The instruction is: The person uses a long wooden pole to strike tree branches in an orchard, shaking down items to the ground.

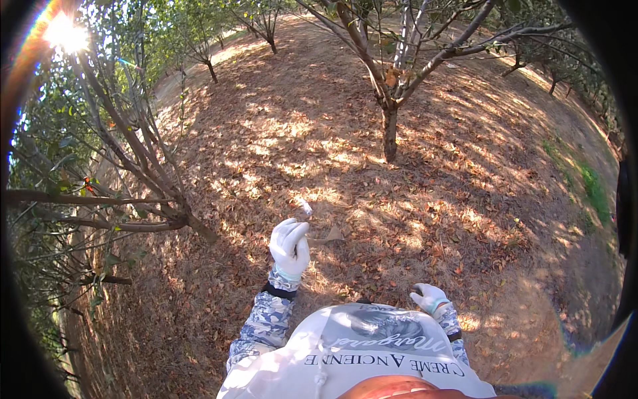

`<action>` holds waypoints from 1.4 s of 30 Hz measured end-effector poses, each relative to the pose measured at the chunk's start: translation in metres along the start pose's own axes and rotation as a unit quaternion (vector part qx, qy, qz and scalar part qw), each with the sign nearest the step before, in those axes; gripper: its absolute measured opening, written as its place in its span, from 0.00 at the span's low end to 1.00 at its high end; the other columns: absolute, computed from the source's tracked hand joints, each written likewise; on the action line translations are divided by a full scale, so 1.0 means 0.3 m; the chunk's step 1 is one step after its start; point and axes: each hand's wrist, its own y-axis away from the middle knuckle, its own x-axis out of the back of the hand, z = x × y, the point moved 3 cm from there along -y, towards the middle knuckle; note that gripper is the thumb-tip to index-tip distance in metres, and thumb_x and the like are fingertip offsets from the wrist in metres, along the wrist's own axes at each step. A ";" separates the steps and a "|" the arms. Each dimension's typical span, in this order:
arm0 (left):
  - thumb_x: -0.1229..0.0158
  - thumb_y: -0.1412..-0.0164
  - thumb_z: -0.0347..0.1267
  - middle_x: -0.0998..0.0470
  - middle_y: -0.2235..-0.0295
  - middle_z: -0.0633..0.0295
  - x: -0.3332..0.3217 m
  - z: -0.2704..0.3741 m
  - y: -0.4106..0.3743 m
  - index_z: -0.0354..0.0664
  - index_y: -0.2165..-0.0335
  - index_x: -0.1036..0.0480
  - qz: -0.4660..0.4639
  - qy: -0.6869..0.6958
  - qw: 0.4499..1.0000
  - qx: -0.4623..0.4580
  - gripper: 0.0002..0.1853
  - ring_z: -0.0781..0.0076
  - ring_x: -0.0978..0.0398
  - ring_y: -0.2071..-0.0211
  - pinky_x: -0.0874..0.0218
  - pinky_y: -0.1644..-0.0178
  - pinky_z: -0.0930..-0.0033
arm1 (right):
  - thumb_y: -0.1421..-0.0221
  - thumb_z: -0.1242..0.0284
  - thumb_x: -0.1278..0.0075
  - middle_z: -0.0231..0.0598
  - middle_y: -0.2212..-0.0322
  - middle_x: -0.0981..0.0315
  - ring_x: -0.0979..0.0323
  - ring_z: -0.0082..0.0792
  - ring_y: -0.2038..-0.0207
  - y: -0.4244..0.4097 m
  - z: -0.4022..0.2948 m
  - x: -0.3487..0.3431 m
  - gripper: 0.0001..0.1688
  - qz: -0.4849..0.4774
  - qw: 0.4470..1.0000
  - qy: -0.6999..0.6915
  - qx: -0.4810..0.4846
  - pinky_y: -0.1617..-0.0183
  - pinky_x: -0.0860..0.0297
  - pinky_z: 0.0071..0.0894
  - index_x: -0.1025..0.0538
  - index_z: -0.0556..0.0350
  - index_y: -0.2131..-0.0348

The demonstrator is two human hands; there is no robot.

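Note:
My left hand (290,247), in a white glove, is raised in front of me with its fingers curled inward. Just beyond its fingertips a small pale whitish thing (305,205) shows against the ground; whether the hand touches it cannot be told. Right beside the same hand is a brown, roughly triangular thing (334,235), too unclear to name. My right hand (429,298), gloved in white too, is held low by the front of my printed white shirt (389,344), its fingers bent; its palm is hidden.
A leafy tree (194,219) spreads low bare branches (124,227) close on my left. Farther ahead, a forked tree trunk (390,132) rises from a slope of dry fallen leaves (279,164). More small trees (212,70) stand behind, and green grass (593,189) grows at the right.

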 end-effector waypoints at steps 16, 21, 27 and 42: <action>0.61 0.37 0.19 0.26 0.62 0.52 0.227 -0.341 -0.001 0.35 0.58 0.29 0.112 0.015 0.986 0.122 0.15 0.67 0.25 0.68 0.30 0.62 0.67 | 0.44 0.52 0.51 0.46 0.56 0.22 0.26 0.47 0.52 -0.313 -0.276 -0.071 0.29 -0.055 0.996 0.054 0.039 0.48 0.31 0.44 0.24 0.49 0.51; 0.63 0.35 0.22 0.26 0.61 0.51 0.263 -0.362 0.028 0.35 0.57 0.29 0.139 -0.012 0.978 0.155 0.15 0.67 0.25 0.68 0.30 0.62 0.67 | 0.43 0.52 0.52 0.50 0.55 0.23 0.26 0.50 0.52 -0.358 -0.314 -0.060 0.30 -0.099 0.991 0.067 0.054 0.47 0.32 0.43 0.25 0.52 0.50; 0.62 0.34 0.27 0.25 0.61 0.52 0.279 -0.358 0.023 0.36 0.58 0.29 0.168 -0.014 0.967 0.191 0.14 0.66 0.26 0.67 0.31 0.59 0.64 | 0.43 0.51 0.52 0.52 0.56 0.23 0.26 0.52 0.52 -0.457 -0.396 -0.039 0.31 -0.148 0.981 0.109 0.066 0.47 0.32 0.44 0.26 0.53 0.49; 0.66 0.30 0.33 0.25 0.62 0.51 0.240 -0.628 -0.143 0.37 0.59 0.32 0.237 -0.016 0.954 0.181 0.15 0.67 0.25 0.68 0.31 0.61 0.65 | 0.41 0.49 0.54 0.48 0.50 0.26 0.30 0.48 0.46 -0.891 -0.526 0.058 0.33 -0.103 0.978 0.130 0.130 0.41 0.35 0.43 0.27 0.53 0.47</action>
